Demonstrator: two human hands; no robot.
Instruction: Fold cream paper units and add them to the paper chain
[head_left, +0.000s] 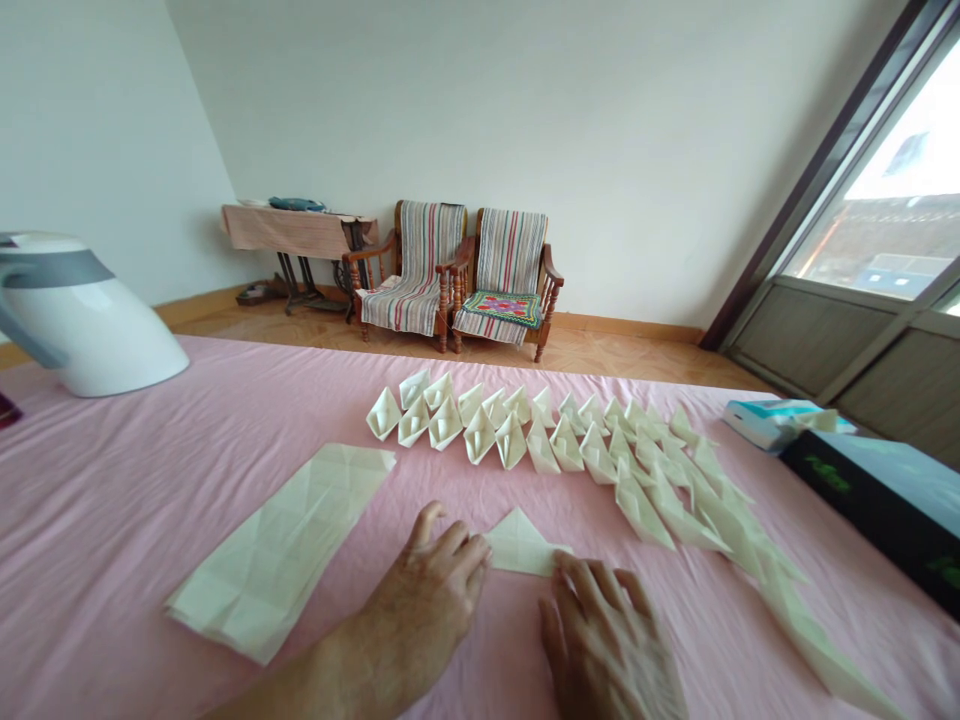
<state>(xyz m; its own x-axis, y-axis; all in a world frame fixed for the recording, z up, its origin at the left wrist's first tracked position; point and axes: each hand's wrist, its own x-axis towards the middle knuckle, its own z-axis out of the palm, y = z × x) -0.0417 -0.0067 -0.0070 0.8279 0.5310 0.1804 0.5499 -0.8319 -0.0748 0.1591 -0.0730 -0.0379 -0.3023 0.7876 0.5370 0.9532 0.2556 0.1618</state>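
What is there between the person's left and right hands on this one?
In the head view, a folded piece of pale paper lies between the left hand and the right hand, with its peak pointing away from the person.

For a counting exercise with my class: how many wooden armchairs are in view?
2. They stand side by side near the back wall: the left armchair with a striped cover, the right armchair also bearing a colourful seat pad. Others may stand out of view.
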